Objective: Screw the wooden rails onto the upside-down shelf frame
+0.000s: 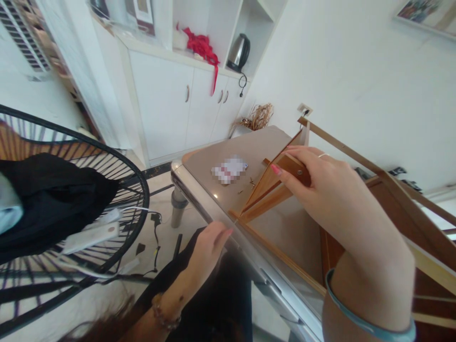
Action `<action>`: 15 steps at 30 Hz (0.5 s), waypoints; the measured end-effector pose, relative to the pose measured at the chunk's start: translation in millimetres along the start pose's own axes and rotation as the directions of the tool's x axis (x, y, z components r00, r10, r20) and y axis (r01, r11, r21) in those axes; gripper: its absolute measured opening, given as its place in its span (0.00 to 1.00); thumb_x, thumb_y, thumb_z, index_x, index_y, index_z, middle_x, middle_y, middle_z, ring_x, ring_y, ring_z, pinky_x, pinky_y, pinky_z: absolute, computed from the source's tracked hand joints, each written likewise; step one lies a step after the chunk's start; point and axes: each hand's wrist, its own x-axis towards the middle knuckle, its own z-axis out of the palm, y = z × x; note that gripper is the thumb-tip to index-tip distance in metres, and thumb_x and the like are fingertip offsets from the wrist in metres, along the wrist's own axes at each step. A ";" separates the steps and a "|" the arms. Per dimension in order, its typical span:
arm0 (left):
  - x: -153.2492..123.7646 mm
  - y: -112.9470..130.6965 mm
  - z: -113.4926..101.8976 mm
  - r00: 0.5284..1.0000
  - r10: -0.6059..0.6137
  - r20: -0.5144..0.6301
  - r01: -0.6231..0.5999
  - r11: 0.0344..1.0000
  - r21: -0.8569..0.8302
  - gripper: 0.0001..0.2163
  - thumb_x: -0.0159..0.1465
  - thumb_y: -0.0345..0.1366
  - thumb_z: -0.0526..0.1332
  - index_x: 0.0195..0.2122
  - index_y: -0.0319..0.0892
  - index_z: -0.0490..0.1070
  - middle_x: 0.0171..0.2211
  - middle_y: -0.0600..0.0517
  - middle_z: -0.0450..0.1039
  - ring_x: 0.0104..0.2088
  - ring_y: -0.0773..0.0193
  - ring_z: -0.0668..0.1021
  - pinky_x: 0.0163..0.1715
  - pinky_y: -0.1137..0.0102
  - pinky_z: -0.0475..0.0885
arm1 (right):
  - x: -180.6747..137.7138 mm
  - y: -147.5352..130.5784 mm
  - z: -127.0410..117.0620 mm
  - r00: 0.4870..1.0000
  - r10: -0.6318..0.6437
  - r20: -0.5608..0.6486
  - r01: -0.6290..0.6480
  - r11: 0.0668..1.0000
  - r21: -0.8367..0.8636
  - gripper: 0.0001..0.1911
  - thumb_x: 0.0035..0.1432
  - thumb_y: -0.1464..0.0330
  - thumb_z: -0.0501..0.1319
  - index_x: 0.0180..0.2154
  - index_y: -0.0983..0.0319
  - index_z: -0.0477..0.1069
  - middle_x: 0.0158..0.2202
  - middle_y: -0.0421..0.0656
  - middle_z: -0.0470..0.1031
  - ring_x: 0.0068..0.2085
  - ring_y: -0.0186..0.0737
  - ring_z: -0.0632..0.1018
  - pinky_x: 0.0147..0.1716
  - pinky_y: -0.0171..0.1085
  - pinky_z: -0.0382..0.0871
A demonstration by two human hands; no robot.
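My right hand [317,175] grips the upper end of a wooden board [290,166], which has a small round metal fitting or hole near that end. The board is part of a partly joined wooden frame [281,254] lying and standing on the table [199,159]. My left hand [213,240] is at the table's metal edge, close to the frame's near corner. Its fingers are curled together, and whatever they hold, if anything, is hidden. Several small screws [252,183] lie on the tabletop beside the frame.
A blurred-out flat item [230,169] lies on the table. To the left stands a black corded chair [140,190] holding dark clothing [53,199] and a white power strip [92,237]. Behind are white cabinets [160,104], a kettle [239,52] and red ribbon [201,45].
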 end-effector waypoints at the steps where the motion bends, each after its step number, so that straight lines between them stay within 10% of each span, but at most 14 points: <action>1: 1.3 -0.3 -2.2 0.999 0.050 0.006 -0.050 0.999 0.021 0.15 0.66 0.43 0.54 0.27 0.40 0.69 0.27 0.52 0.67 0.30 0.70 0.69 0.34 0.75 0.63 | 0.0 0.1 0.2 1.000 -0.002 -0.002 0.002 1.000 -0.002 0.18 0.65 0.58 0.53 0.49 0.60 0.70 0.47 0.51 0.76 0.41 0.49 0.78 0.39 0.44 0.70; 15: 1.1 -33.1 17.9 0.962 0.008 -0.273 -0.057 0.984 -0.171 0.12 0.57 0.45 0.65 0.30 0.41 0.76 0.30 0.50 0.79 0.31 0.67 0.80 0.35 0.73 0.76 | -0.1 -1.8 -0.3 1.000 0.028 0.005 -0.028 0.999 -0.026 0.16 0.65 0.58 0.54 0.48 0.60 0.70 0.45 0.50 0.76 0.41 0.49 0.78 0.36 0.42 0.68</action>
